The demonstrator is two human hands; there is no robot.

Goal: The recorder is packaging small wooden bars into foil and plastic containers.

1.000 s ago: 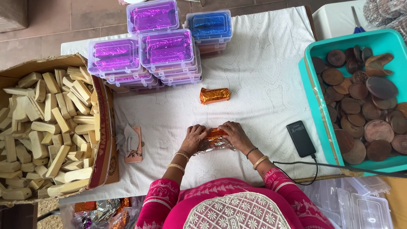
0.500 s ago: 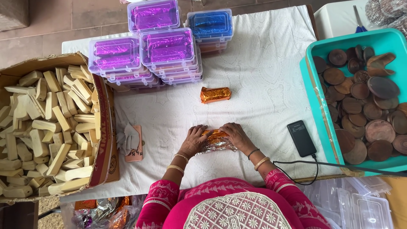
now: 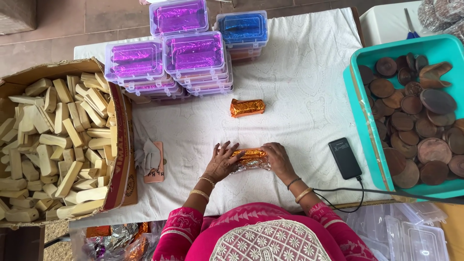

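White-clothed surface (image 3: pixel 299 72), clear plastic boxes with purple foil (image 3: pixel 169 58) at 12 o'clock; both hands (image 3: pixel 249 162) clasp orange foil-wrapped bar (image 3: pixel 249 155).

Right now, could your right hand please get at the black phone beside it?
Probably yes: the right hand rests on the foil bar, and only bare cloth lies between it and the phone.

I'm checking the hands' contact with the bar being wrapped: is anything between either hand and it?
Nothing visible. The left hand and right hand both rest directly on the orange foil-wrapped bar, one at each end.
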